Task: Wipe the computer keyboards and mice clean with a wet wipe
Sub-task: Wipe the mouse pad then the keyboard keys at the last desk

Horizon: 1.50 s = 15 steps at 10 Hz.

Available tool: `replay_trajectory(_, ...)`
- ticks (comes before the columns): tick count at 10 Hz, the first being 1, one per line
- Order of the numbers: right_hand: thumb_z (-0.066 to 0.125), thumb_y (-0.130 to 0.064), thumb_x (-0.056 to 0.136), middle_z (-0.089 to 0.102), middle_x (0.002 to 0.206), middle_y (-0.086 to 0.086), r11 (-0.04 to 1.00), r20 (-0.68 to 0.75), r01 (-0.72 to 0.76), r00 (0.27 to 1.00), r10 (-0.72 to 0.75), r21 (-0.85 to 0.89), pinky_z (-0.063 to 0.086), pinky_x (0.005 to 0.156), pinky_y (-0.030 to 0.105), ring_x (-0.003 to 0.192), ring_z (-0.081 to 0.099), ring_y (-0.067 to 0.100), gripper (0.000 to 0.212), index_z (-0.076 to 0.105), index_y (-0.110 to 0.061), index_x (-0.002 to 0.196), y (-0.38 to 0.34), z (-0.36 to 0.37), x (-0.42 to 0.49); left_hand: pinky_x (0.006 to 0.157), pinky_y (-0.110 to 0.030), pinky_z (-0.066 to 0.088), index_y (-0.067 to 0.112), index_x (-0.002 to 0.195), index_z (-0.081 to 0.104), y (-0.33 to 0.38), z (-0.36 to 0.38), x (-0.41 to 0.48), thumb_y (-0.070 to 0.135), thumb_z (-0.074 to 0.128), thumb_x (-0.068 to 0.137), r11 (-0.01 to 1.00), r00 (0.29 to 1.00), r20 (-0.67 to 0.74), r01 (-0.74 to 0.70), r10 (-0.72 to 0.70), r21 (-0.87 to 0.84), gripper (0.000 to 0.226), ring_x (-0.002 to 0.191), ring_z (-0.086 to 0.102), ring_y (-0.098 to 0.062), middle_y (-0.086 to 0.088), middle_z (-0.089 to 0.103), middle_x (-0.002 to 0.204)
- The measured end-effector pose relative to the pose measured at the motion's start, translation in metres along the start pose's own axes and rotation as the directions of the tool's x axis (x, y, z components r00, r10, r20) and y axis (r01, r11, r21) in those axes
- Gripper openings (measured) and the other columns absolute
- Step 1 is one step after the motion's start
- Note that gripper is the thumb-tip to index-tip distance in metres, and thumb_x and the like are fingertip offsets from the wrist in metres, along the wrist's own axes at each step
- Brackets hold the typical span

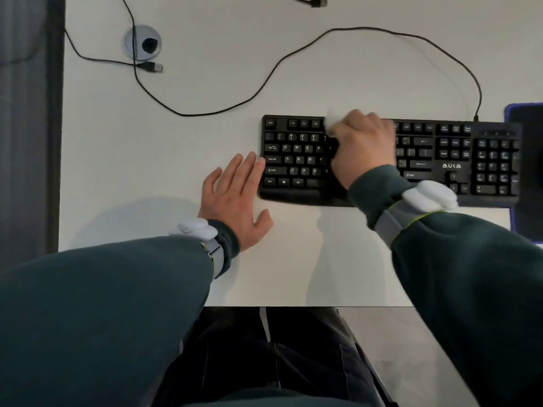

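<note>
Right grip (363,145) curled round wet wipe (333,121) on keyboard (296,160) (motion-blurred); left grip (235,198) spread flat on surface (205,69) beside it; cable (185,114) loops behind.

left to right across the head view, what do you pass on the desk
cable grommet → left hand → wet wipe → right hand → keyboard number pad → dark blue-edged object at the right edge

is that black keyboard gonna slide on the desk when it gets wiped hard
Likely slides some: the keyboard is a slim plastic slab on a smooth desk, and the left hand lies flat against its end, seemingly bracing it. Probably stiff, light. Its loose cable shouldn't hold it.
</note>
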State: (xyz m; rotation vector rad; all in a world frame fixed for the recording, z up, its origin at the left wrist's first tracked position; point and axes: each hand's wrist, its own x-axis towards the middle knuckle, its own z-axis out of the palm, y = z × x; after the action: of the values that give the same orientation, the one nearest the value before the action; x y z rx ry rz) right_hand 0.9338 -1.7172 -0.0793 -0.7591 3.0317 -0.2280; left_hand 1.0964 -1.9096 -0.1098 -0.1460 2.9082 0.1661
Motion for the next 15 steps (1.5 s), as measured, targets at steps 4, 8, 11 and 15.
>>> replay_trajectory(4, 0.055, -0.010, 0.074, 0.065, 0.090, 0.018, 0.980, 0.081, 0.110, 0.989, -0.125, 0.164, 0.046, 0.079, 0.043, 0.087, 0.057, 0.038, 0.018, 0.067, -0.001, 0.083, -0.109, 0.011, 0.019, 0.119, -0.049, 0.019, 0.015, 0.157, 0.020, -0.001, 0.003, 0.000, 0.051, 0.049, 0.079, 1.000, 1.000, -0.024, -0.010, 0.010, 0.008, 0.091, 0.153, 0.017, -0.023, -0.005, 0.022, 0.164)
replay_trajectory(8, 0.055, -0.002, 0.075, 0.059, 0.110, 0.024, 0.922, 0.044, -0.383, 0.922, 0.385, -0.048, 0.037, 0.098, 0.041, 0.108, 0.050, 0.041, 0.035, 0.067, 0.003, 0.107, 0.048, -0.019, -0.012, 0.119, -0.050, 0.017, 0.016, 0.159, 0.014, -0.001, 0.000, -0.001, 0.048, 0.049, 0.080, 1.000, 1.000, -0.018, -0.011, 0.011, 0.004, 0.092, 0.154, 0.011, -0.021, -0.002, 0.015, 0.167)
replay_trajectory(11, 0.024, -0.009, 0.071, 0.062, 0.076, 0.024, 0.958, 0.020, 0.164, 0.985, -0.173, 0.236, 0.050, 0.062, 0.040, 0.067, 0.058, 0.038, 0.042, 0.065, 0.001, 0.066, -0.085, 0.014, -0.017, 0.118, -0.050, 0.019, 0.016, 0.159, 0.016, 0.000, 0.004, 0.001, 0.050, 0.046, 0.080, 1.000, 0.999, -0.037, 0.003, -0.004, -0.005, 0.091, 0.153, 0.015, -0.022, -0.003, 0.019, 0.166)
replay_trajectory(15, 0.029, -0.008, 0.066, 0.057, 0.078, 0.020, 0.980, -0.168, -0.156, 0.970, 0.175, 0.121, 0.050, 0.063, 0.038, 0.069, 0.054, 0.037, 0.045, 0.069, 0.003, 0.083, -0.023, 0.015, -0.051, 0.119, -0.050, 0.017, 0.016, 0.160, 0.013, 0.001, 0.005, -0.001, 0.048, 0.046, 0.080, 1.000, 0.999, -0.040, -0.014, 0.015, 0.023, 0.092, 0.154, 0.012, -0.022, -0.003, 0.016, 0.166)
